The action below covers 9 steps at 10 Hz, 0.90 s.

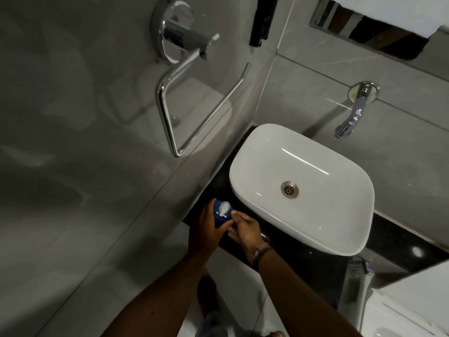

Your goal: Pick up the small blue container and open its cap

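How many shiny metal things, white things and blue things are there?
Shiny metal: 4 – towel ring, wall mount, tap, drain
White: 1 – sink
Blue: 1 – container
Total: 6

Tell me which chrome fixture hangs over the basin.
The curved tap on the back wall, its spout reaching toward the white basin; the towel ring is on the side wall.

Left hand (206,229) and right hand (247,229) meet, fingers curled.
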Motion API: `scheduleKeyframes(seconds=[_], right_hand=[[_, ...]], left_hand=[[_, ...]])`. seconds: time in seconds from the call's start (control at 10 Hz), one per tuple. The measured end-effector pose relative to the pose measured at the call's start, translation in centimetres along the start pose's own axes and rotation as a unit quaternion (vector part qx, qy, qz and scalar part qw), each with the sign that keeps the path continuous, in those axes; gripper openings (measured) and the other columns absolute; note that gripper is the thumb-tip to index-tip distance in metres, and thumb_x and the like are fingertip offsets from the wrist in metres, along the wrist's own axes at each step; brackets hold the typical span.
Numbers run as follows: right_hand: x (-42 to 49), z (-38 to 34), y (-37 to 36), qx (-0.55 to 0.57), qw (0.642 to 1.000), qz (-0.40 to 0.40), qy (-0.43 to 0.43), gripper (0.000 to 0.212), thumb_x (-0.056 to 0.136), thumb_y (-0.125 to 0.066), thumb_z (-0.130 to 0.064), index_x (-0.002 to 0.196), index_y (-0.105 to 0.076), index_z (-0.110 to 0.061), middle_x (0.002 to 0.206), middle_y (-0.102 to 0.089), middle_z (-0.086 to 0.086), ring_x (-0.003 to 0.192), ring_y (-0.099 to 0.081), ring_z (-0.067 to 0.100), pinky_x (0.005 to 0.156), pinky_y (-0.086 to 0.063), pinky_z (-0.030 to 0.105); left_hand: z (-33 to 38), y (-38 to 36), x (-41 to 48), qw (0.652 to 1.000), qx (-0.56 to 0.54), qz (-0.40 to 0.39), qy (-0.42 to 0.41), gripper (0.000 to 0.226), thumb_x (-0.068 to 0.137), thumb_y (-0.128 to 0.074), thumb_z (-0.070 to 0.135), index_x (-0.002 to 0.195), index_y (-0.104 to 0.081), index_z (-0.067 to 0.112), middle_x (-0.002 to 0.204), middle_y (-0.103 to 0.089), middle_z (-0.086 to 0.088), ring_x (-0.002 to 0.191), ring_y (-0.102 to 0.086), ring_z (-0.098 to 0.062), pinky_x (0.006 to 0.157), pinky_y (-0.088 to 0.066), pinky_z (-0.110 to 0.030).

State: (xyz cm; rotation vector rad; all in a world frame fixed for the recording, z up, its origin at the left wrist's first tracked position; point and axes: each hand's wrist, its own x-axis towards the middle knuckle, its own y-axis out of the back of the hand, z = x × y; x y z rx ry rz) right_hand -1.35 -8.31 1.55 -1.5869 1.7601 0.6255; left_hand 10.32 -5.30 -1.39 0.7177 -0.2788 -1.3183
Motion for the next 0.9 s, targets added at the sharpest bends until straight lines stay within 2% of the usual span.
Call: scheduleKeyframes(seconds=[0.1,0.2,0.3,0.4,0.5,0.6,0.7,0.8,0.9], right_hand=[[0.4,-0.4,-1.6,-0.012,1.0,-0.007,-0.005,0.032,0.107,-0.058,-0.024,0.132,-0.068,-0.006,0.105,-0.069,0.015,0.1,-0.066,0.028,0.099,-0.057,0.042],[0.7,-0.5,-2.4,-0.024,1.0,-0.015,-0.008,0.027,0.108,-0.057,-0.025,0.127,-0.069,-0.01,0.102,-0.07,0.013,0.094,-0.068,0.025,0.084,-0.057,0.034],[1.0,-0.4,-2.8,-0.034,0.999,-0.014,-0.008,0.028,0.108,-0.056,-0.022,0.126,-0.069,-0.005,0.092,-0.069,0.011,0.082,-0.068,0.022,0.078,-0.057,0.032],[1.7,0.2,-2.9,-0.022,1.0,-0.015,-0.004,0.032,0.108,-0.056,-0.016,0.13,-0.066,0.005,0.099,-0.067,0.024,0.094,-0.066,0.032,0.095,-0.057,0.047],[1.8,0.5,-3.0,-0.007,1.0,-0.014,-0.002,0.032,0.107,-0.057,-0.014,0.131,-0.065,0.007,0.103,-0.066,0.027,0.098,-0.065,0.034,0.1,-0.055,0.051],[1.6,0.6,-3.0,-0.013,1.0,-0.02,0.006,0.034,0.108,-0.055,-0.015,0.133,-0.063,0.007,0.105,-0.066,0.027,0.09,-0.066,0.032,0.087,-0.058,0.044],[0.1,0.0,-2.9,-0.022,0.999,-0.033,0.007,0.033,0.11,-0.051,-0.022,0.134,-0.06,0.0,0.1,-0.065,0.032,0.075,-0.065,0.032,0.065,-0.058,0.028],[-1.1,0.0,-2.5,-0.036,0.999,-0.008,0.029,0.038,0.109,-0.053,-0.03,0.141,-0.055,-0.011,0.122,-0.07,0.035,0.108,-0.072,0.044,0.088,-0.06,0.041],[-4.6,-0.2,-0.5,-0.041,0.995,0.023,0.084,0.044,0.106,-0.06,-0.029,0.146,-0.055,-0.011,0.137,-0.067,0.022,0.127,-0.066,0.041,0.105,-0.054,0.055]], left_hand=[[-0.7,1.2,0.9,1.0,0.001,-0.002,0.011,0.084,0.082,-0.078,0.046,0.152,-0.038,0.025,0.15,-0.053,-0.002,0.133,-0.053,-0.022,0.104,-0.047,-0.039],[-1.2,1.7,1.6,1.0,-0.005,0.0,0.009,0.084,0.081,-0.079,0.045,0.151,-0.039,0.024,0.147,-0.055,-0.003,0.132,-0.055,-0.022,0.105,-0.049,-0.04],[-1.7,1.8,1.9,1.0,-0.022,0.0,0.016,0.084,0.079,-0.08,0.048,0.149,-0.041,0.024,0.144,-0.057,-0.003,0.129,-0.057,-0.023,0.103,-0.05,-0.04],[-2.1,1.7,2.2,0.999,-0.037,-0.008,0.029,0.088,0.076,-0.077,0.059,0.149,-0.042,0.026,0.143,-0.058,-0.002,0.127,-0.058,-0.022,0.102,-0.05,-0.041],[-2.2,1.6,2.0,0.999,-0.043,-0.001,0.031,0.098,0.068,-0.062,0.08,0.148,-0.043,0.027,0.143,-0.058,-0.001,0.126,-0.059,-0.021,0.101,-0.051,-0.04],[-2.1,1.6,1.8,0.999,-0.037,0.01,0.025,0.101,0.066,-0.058,0.084,0.149,-0.04,0.029,0.145,-0.057,0.0,0.129,-0.058,-0.021,0.103,-0.051,-0.041],[-1.5,2.1,0.9,0.999,-0.026,0.012,0.03,0.107,0.064,-0.066,0.079,0.154,-0.03,0.034,0.154,-0.048,0.003,0.137,-0.05,-0.019,0.108,-0.046,-0.043],[-0.7,3.1,-0.6,0.999,0.004,0.036,0.008,0.113,0.064,-0.072,0.076,0.156,-0.018,0.041,0.158,-0.041,0.007,0.142,-0.043,-0.016,0.111,-0.045,-0.041],[0.7,4.0,-3.1,0.988,0.043,0.135,-0.055,0.103,0.076,-0.059,0.082,0.159,-0.016,0.037,0.16,-0.039,0.005,0.142,-0.04,-0.012,0.108,-0.04,-0.028]])
